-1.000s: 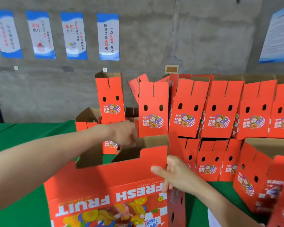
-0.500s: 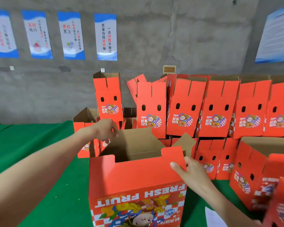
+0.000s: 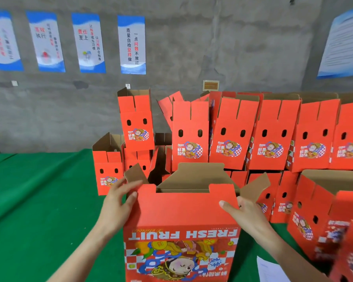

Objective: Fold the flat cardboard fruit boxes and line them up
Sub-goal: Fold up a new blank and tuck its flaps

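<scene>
Left hand [image 3: 118,202] pinches the top left corner of the fruit box [image 3: 181,212], thumb on the front. Right hand [image 3: 246,215] grips the top right edge the same way. The box sits lower middle on the green table [image 3: 39,200], top flaps up, print upside down. Folded boxes [image 3: 273,135] are stacked behind it, centre to right.
</scene>
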`<state>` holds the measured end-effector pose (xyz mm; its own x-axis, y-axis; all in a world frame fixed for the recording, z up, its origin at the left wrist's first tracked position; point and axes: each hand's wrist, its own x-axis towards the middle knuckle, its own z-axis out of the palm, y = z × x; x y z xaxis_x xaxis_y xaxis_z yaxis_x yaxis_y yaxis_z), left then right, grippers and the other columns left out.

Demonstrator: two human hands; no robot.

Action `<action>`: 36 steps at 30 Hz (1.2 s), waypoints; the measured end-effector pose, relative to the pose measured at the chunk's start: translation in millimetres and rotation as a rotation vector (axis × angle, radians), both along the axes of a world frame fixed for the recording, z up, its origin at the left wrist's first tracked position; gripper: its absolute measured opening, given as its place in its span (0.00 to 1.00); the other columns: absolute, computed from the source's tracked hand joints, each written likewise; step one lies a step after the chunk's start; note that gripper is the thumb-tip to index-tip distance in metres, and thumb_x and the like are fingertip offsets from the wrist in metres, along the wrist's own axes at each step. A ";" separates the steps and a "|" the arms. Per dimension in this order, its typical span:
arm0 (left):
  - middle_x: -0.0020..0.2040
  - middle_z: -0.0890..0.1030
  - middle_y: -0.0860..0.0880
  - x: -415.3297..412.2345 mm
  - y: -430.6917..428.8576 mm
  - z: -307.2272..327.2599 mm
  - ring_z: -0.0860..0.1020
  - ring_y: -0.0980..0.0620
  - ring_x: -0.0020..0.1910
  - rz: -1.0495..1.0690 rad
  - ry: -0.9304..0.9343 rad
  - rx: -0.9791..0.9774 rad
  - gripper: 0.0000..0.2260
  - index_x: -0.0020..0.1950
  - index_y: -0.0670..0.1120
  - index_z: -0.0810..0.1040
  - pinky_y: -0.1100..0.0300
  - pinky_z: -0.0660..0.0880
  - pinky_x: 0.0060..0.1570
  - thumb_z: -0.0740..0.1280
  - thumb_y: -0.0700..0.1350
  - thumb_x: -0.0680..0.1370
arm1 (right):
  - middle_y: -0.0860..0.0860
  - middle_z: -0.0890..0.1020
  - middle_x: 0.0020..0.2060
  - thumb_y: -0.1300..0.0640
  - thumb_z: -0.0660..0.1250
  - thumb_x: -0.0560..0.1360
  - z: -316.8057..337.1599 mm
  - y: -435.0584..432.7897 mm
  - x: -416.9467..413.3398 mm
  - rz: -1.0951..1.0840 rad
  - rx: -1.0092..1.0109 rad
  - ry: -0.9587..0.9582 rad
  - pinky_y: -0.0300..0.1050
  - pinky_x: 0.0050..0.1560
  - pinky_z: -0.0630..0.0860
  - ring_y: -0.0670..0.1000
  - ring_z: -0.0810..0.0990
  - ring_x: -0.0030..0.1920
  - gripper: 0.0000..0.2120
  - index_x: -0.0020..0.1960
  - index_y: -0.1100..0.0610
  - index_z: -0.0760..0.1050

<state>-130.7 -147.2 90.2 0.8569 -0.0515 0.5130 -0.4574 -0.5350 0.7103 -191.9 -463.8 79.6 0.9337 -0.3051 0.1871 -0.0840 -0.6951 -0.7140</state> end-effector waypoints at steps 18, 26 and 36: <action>0.61 0.77 0.35 -5.0 -10.4 9.7 0.76 0.35 0.59 0.352 -0.064 -0.014 0.22 0.64 0.37 0.76 0.49 0.71 0.58 0.60 0.26 0.71 | 0.50 0.79 0.36 0.45 0.69 0.73 8.3 19.4 -13.0 -0.086 0.045 -0.208 0.47 0.38 0.73 0.48 0.77 0.34 0.17 0.34 0.57 0.78; 0.73 0.67 0.41 -17.3 1.4 -0.5 0.69 0.38 0.68 0.241 0.006 0.202 0.29 0.69 0.41 0.71 0.49 0.70 0.61 0.64 0.28 0.68 | 0.47 0.71 0.59 0.45 0.70 0.72 2.4 35.6 -20.5 -0.039 -0.162 -0.105 0.43 0.53 0.69 0.51 0.74 0.60 0.26 0.65 0.55 0.71; 0.76 0.61 0.47 -6.6 3.2 -6.4 0.62 0.40 0.73 0.177 -0.041 0.435 0.38 0.74 0.45 0.65 0.45 0.63 0.69 0.76 0.37 0.66 | 0.47 0.38 0.77 0.46 0.64 0.71 35.3 42.3 5.7 0.252 -0.963 0.114 0.66 0.68 0.26 0.57 0.31 0.75 0.41 0.77 0.47 0.47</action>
